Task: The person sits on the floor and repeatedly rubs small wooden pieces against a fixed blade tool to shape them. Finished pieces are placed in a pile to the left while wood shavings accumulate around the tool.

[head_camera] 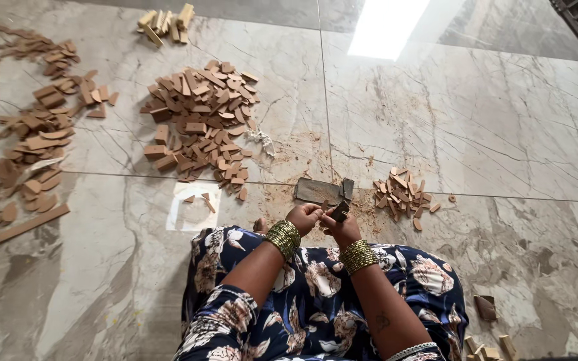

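My left hand (pixel 303 218) and my right hand (pixel 341 227) meet just above my lap, both wrists ringed with gold bangles. The right hand grips a small dark piece (pixel 340 211), which looks like a scrap of sandpaper or a wooden chip; the left hand's fingers close against it from the left. Directly beyond the hands a flat dark rectangular sheet (pixel 318 191) lies on the marble floor (pixel 476 127), with sawdust scattered around it.
A small pile of wooden chips (pixel 403 194) lies to the right of the sheet. A large heap of wooden pieces (pixel 199 124) sits ahead left, and more pieces (pixel 31 144) spread along the far left. Pale blocks (pixel 165 23) lie at the top. A few blocks (pixel 486 347) rest by my right knee.
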Action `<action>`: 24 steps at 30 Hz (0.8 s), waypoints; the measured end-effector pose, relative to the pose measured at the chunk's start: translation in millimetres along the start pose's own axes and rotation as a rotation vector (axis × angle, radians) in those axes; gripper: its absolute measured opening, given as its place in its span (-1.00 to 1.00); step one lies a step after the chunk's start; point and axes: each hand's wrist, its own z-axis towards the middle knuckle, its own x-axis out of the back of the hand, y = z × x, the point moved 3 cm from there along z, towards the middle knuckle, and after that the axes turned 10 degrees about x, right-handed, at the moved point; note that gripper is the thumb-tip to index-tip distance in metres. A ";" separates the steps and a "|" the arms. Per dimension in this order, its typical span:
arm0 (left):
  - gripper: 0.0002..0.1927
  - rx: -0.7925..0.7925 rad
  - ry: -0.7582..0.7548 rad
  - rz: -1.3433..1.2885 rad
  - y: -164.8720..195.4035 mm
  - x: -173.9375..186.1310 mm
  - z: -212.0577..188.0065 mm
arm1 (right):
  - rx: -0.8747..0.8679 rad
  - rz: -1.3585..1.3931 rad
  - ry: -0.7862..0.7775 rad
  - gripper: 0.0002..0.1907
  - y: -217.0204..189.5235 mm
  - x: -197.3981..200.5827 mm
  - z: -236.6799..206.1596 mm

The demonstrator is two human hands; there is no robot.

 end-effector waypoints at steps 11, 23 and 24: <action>-0.72 -0.027 0.314 0.178 48.0 -10.1 -23.2 | 0.129 -0.263 -0.148 -0.78 -50.4 6.1 1.2; -0.75 0.064 0.304 0.088 6.0 16.5 -12.5 | 0.111 -0.341 -0.168 -0.64 -16.0 20.0 3.7; -0.75 0.050 0.314 0.101 1.9 17.2 -11.7 | 0.144 -0.367 -0.161 -0.57 -14.7 23.4 6.7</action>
